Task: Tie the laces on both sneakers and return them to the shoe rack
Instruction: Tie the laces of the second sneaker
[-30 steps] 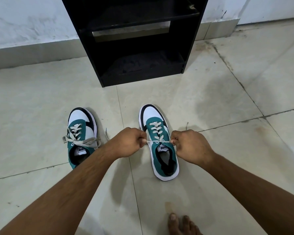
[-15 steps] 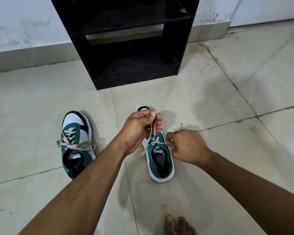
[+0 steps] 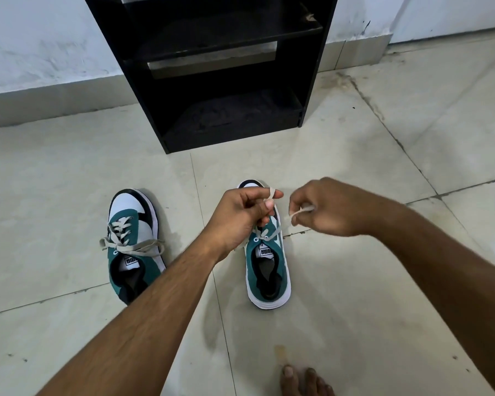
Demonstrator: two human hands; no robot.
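Change: half a second back the left hand (image 3: 235, 215) was up over the toe with a lace while the right pinched low by the top eyelets; now the right hand (image 3: 335, 207) has come up and off to the side with its own lace end, so both ends are lifted clear of the right sneaker (image 3: 267, 264).
Meaning: looks like the first cross-over is snugged down and the bow is being started, so this shoe is mid-knot, not done.
Left fingers: curled in, with lace looped over the index finger and pinned by the thumb.
Right fingers: pressed together, pinching the other lace end; there's motion blur there, so I can't say if it's already a loop.
Right sneaker position: flat on the tiled floor (image 3: 355, 324) under both hands, a bit in front of the shoe rack (image 3: 217, 81).
Right sneaker heading: long axis runs near-to-far, toe toward the rack, heel toward the person.
Left sneaker (image 3: 133, 247): well apart on the left side, same rough heading but toe angled a little leftward, and its bow looks tied already.
Left to do: finish this bow, then both shoes go onto the rack, whose lower shelves look bare.
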